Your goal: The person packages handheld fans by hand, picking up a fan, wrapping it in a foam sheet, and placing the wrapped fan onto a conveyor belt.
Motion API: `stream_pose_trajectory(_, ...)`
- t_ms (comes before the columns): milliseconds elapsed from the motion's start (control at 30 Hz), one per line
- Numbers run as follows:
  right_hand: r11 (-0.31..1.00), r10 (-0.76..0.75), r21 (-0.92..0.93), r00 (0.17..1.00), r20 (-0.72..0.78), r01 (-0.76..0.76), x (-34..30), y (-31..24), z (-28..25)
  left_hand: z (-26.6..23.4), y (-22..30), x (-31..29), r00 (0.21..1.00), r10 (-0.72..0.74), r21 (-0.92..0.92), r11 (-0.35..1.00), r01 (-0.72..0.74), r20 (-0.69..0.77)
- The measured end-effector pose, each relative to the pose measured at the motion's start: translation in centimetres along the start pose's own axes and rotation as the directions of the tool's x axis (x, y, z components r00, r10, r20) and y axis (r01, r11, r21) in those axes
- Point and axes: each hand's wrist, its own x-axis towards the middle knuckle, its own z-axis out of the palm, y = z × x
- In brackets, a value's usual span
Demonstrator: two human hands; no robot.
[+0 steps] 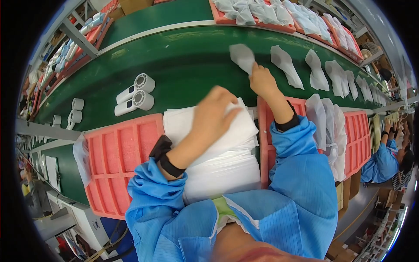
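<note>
So the right hand [263, 81] is stretched way out over the green work surface [187, 56], forearm angling forward and a bit left, back of the hand up. Fingers look closed in a pinch on the narrow end of a white-wrapped piece [241, 56], which sits just beyond the fingertips. Its wide end points forward and left, away from the grip, and the long axis runs diagonally back to the narrow end at the fingers. Just right of that grip there's a row of wrapped pieces [286, 65], the nearest slanting the same way. The left hand [213, 114] is nearer the body and left of the pinch, over a stack of thin white sheets [220, 174], forearm slanting forward and right. Thumb's spread from the bent, blurry fingers, can't tell if it's got hold of a sheet. Left of it: two white round-headed handheld units [144, 100].
</note>
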Motion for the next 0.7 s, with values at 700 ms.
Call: stream_pose_trajectory(700,0.710,-0.669,0.537,0.676,0.310,0.456,2.5,-25.5,6.3,6.7,-2.6,-3.3,0.982,0.133,0.154,0.982,-0.112,-0.131)
